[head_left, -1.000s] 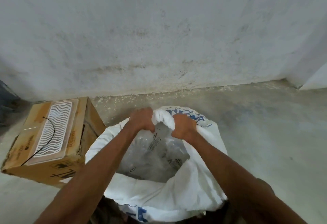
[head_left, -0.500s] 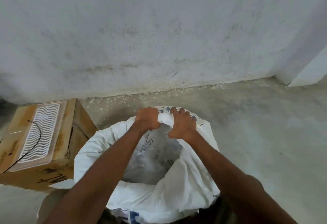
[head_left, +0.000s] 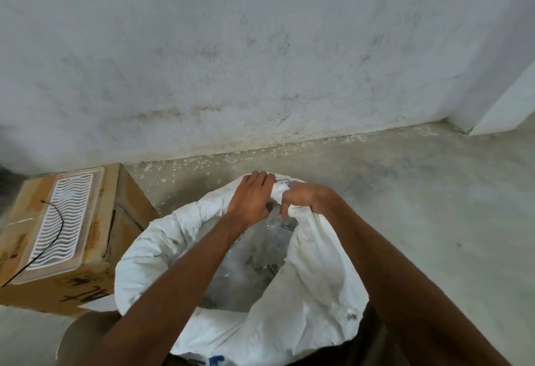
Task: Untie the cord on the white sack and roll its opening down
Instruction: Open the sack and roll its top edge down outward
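The white sack (head_left: 312,302) stands open on the floor below me, its mouth partly rolled outward into a thick rim. Clear plastic packets (head_left: 249,264) fill its inside. My left hand (head_left: 252,200) and my right hand (head_left: 307,197) both clutch the far part of the rim, close together, with a bunched fold of white fabric between them. I see no cord on the sack.
A cardboard box (head_left: 121,221) sits to the left of the sack, with a white slotted plastic tray (head_left: 58,226) and a thin black wire (head_left: 55,235) on top. A stained wall (head_left: 260,61) rises just beyond. Bare concrete floor (head_left: 434,206) extends to the right.
Both hands have stayed on the far rim and have drawn closer together, bunching the fabric. The rim on the left looks rolled further down. My view has shifted right.
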The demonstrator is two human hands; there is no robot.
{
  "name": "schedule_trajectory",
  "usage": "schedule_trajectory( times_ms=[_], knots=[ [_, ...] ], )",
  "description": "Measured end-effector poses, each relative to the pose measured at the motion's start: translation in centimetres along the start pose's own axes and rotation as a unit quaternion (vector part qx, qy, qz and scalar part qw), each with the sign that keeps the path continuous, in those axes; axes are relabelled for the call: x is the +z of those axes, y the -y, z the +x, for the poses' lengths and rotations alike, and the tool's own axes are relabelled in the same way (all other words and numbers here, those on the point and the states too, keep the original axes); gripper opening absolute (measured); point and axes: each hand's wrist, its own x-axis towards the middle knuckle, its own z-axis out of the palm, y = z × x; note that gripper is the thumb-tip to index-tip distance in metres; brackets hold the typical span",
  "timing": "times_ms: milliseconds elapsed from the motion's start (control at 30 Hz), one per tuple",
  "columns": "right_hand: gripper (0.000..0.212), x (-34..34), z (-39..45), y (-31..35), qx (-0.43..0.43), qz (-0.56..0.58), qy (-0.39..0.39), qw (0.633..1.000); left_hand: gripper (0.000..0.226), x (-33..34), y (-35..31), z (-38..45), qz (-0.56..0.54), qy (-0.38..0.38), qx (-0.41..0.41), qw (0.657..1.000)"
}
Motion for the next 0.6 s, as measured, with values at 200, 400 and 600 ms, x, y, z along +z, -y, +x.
schedule_trajectory(
  times_ms=[200,400,600],
  knots=[
    [0.094,2.0,-2.4,-2.5,-0.024,-0.057,-0.122,0.991,0.047,-1.9,-1.1,2.7,0.086,0.211,-0.053,0.972],
    [0.06,5.1,-3.2,-5.0,0.037,-0.05,-0.223,0.973,0.068,-1.7,-0.8,4.1,0.029,0.282,-0.083,0.955],
    [0.067,1.3,-2.8,-4.0,-0.005,0.23,-0.072,0.971,0.087,-1.5,-2.3,1.5,-0.017,0.048,0.114,0.992]
  ],
)
